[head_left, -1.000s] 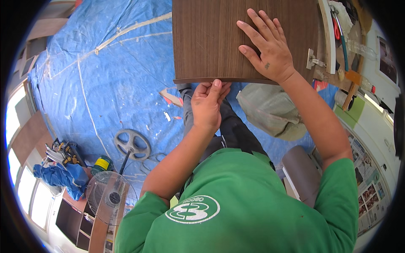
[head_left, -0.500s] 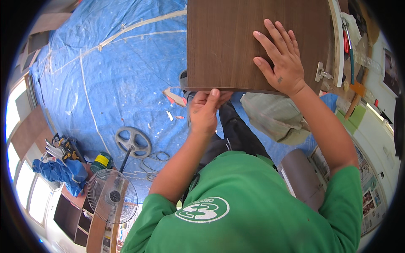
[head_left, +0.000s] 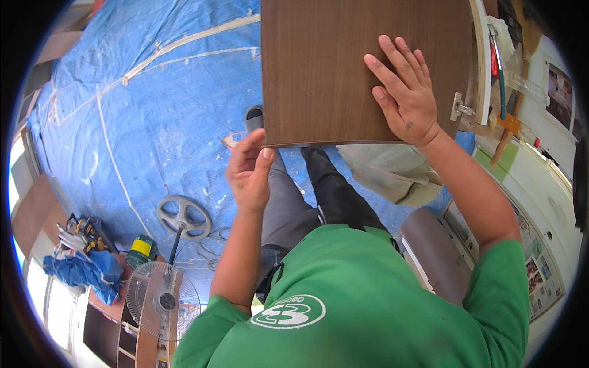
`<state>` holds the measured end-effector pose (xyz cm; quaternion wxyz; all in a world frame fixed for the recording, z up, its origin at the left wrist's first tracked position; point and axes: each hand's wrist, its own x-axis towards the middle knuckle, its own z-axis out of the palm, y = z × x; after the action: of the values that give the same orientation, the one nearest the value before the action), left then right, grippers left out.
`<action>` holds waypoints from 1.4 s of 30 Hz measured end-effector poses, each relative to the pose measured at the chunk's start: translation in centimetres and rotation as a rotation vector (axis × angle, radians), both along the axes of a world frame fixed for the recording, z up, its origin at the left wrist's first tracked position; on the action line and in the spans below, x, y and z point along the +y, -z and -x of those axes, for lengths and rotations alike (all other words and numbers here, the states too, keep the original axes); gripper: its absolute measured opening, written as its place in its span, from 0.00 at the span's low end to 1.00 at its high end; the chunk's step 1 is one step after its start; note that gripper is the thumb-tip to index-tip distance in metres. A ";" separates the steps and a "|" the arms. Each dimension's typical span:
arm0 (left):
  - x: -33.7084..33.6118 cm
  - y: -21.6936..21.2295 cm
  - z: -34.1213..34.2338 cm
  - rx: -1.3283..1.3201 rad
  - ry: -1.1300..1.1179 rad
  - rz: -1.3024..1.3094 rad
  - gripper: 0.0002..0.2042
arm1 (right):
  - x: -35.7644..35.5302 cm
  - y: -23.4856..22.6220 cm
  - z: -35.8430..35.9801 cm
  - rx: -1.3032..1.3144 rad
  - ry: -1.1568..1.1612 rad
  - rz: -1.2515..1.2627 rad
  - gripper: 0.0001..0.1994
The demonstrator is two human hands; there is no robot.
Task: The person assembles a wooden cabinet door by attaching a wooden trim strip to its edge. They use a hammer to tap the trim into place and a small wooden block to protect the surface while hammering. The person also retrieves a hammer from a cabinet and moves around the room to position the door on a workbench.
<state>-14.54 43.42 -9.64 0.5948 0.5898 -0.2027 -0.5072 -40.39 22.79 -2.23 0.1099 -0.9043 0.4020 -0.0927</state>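
A brown wood-grain cabinet door (head_left: 325,73) stretches out in front of me, joined by a metal hinge (head_left: 461,107) to a pale-edged panel (head_left: 481,67) on the right. My right hand (head_left: 408,98) lies flat on the door's face, fingers spread. At the door's near left corner is my left hand (head_left: 248,175), its thumb and fingers apart and slightly bent. The fingertips are at the corner; whether they touch it I cannot tell.
Blue sheeting (head_left: 184,104) covers the floor. At the lower left stand a fan (head_left: 164,300), a round weighted base (head_left: 184,218) and a green canister (head_left: 141,250). A greyish cloth bundle (head_left: 392,175) lies under the door, and a teal-handled tool (head_left: 500,86) is at the right.
My left hand has slid left along the door's near edge to its corner, its pinch loosened. My right hand stays flat on the door. The view has shifted slightly.
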 end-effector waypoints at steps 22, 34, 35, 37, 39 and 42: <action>-15.3 -7.9 8.7 -1.313 1.134 0.402 0.48 | -0.7 0.9 1.6 -0.693 0.215 -0.302 0.17; -16.5 -9.8 12.0 -1.390 1.150 0.476 0.46 | -0.8 1.0 2.0 -1.125 0.428 -0.453 0.22; -16.9 -10.2 13.0 -1.367 1.154 0.538 0.44 | -0.7 0.6 2.2 -1.225 0.471 -0.540 0.22; -17.9 -9.9 15.2 -1.361 1.226 0.595 0.43 | 0.1 -1.1 3.1 -1.250 0.635 -0.526 0.21; -18.3 -8.8 17.2 -1.387 1.286 0.620 0.41 | 1.4 -2.2 4.2 -1.291 0.800 -0.288 0.16; -18.9 -9.2 20.6 -1.332 1.209 0.622 0.41 | 2.5 -3.2 10.1 -1.139 0.989 0.033 0.10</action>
<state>-35.09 24.51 -0.46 0.1242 0.3682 -0.8967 -0.2117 -50.46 25.31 0.97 0.2327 -0.4323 0.6406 -0.5904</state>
